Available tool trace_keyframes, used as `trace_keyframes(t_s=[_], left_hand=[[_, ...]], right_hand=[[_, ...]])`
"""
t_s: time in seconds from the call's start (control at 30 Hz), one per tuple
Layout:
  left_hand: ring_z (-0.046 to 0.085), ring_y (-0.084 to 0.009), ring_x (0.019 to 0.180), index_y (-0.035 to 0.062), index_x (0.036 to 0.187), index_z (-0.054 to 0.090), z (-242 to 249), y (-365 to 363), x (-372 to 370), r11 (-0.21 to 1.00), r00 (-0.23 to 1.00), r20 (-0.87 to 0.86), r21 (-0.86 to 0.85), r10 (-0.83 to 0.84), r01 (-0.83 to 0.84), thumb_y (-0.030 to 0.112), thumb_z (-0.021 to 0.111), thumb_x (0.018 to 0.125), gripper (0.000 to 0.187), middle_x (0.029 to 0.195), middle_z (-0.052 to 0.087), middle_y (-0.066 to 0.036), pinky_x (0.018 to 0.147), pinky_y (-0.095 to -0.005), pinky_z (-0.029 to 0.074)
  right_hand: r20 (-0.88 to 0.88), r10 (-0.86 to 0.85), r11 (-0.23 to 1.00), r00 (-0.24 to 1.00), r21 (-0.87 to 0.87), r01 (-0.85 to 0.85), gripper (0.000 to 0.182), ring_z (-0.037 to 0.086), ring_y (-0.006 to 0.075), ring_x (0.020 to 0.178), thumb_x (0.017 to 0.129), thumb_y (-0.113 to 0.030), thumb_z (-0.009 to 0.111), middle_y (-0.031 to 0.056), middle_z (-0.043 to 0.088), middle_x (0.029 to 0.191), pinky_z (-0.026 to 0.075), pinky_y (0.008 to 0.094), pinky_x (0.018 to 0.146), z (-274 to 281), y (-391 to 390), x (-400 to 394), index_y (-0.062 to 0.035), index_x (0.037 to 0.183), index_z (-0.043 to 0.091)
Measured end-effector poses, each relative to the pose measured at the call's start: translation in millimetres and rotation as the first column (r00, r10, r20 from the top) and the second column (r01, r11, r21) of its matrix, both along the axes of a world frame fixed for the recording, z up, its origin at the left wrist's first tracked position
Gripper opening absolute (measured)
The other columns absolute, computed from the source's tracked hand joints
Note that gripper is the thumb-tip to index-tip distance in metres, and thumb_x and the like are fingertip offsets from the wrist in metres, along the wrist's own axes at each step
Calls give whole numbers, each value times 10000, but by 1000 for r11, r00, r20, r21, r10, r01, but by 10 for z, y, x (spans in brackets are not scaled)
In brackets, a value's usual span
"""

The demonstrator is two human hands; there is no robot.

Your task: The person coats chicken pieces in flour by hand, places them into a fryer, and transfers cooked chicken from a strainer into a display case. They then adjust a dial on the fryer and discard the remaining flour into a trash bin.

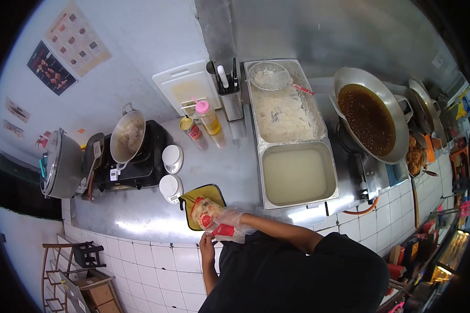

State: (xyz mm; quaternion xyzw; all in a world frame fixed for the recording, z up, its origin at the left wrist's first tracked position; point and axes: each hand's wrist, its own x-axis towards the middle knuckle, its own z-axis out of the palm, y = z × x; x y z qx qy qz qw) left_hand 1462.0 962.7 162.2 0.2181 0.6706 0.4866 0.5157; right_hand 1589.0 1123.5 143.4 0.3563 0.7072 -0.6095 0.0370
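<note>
Plastic bag (208, 213) with red print sits over the yellow-green cloth (214, 194), near the front edge of your steel counter (136, 216). Your left hand (207, 247), bare, is at the bag's seven o'clock, its fingers nearly closed and pinching the bag's lower edge. Your right hand (247, 221), in a clear glove, reaches in from four o'clock against the bag's right side; its fingers are hidden by glove and plastic, so you can't tell how far they are closed.

From the bag, two white scales (171, 187) stand at ten and eleven o'clock, with the stove (154, 151) and its pan (129, 136) beyond them. At twelve o'clock, the pink-topped bottle (209, 119) stands beside a smaller container (191, 129). A tray of pale liquid (296, 176) lies at two o'clock, touching the flour tray (284, 117) at one o'clock. Farther out at two o'clock, you have the wok of dark liquid (368, 120).
</note>
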Motion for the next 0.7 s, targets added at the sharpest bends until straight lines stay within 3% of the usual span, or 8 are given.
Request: trace_keyframes(t_s=[0.17, 0.27, 0.4, 0.47, 0.5, 0.6, 0.63, 0.7], left_hand=[[572, -179, 954, 1, 1148, 547, 176, 226, -125, 995, 999, -11, 91, 34, -33, 202, 388, 976, 309, 1072, 594, -98, 848, -370, 519], [529, -141, 846, 24, 933, 504, 228, 373, -254, 984, 983, -170, 174, 71, -41, 150, 371, 960, 186, 887, 523, -49, 772, -306, 498], [456, -151, 801, 12, 883, 456, 520, 613, -447, 960, 964, -229, 271, 135, -70, 83, 370, 945, 127, 857, 452, -58, 775, -260, 416], [454, -165, 830, -3, 889, 452, 510, 580, -509, 956, 932, -352, 292, 90, 18, 73, 383, 939, 114, 885, 443, -72, 799, -259, 399], [452, -179, 860, -19, 896, 447, 490, 596, -509, 943, 881, -469, 317, 60, 104, 63, 396, 934, 104, 912, 434, -86, 824, -259, 382], [448, -210, 898, -39, 914, 442, 402, 506, -411, 941, 860, -510, 301, 20, 157, 45, 414, 925, 89, 950, 426, -105, 851, -263, 363], [448, -219, 882, -42, 929, 454, 313, 492, -355, 932, 860, -508, 336, 57, 137, 38, 423, 920, 87, 952, 429, -104, 839, -269, 372], [486, -249, 1001, -56, 1031, 498, -147, 340, -381, 945, 832, -554, 284, 23, 163, 57, 431, 926, 169, 1065, 470, -134, 892, -297, 385]], right_hand=[[55, -127, 991, 990, 39, 125, 571, 620, 324, 822, 878, -543, 511, 222, 650, 880, 466, 401, 745, 291, 55, -86, 5, 950, 652], [-101, -258, 952, 961, 146, 270, 588, 624, 360, 854, 899, -538, 472, 252, 637, 878, 467, 413, 759, 240, 103, -235, 29, 886, 627], [-270, -145, 972, 952, 142, 188, 473, 595, 379, 889, 940, -445, 458, 241, 617, 948, 458, 412, 788, 166, 203, -463, 4, 946, 608], [-460, -231, 939, 858, 127, 320, 409, 576, 365, 943, 955, -397, 457, 221, 588, 1002, 453, 399, 817, 217, 161, -458, -14, 978, 601], [-477, -167, 934, 863, 203, 293, 382, 562, 347, 974, 969, -370, 445, 204, 565, 1039, 445, 391, 842, 240, 161, -441, -19, 987, 594], [-483, -181, 946, 857, 153, 286, 379, 564, 345, 962, 978, -361, 422, 204, 568, 1038, 443, 394, 857, 417, 63, -196, -31, 1008, 605], [-434, -59, 938, 899, 284, 199, 334, 569, 351, 920, 983, -320, 446, 195, 562, 981, 451, 403, 829, 180, 69, -207, -18, 1073, 556], [-372, 7, 947, 928, 299, 113, 364, 575, 355, 915, 978, -360, 438, 205, 571, 977, 450, 408, 820, -197, 24, -157, -26, 1069, 554]])
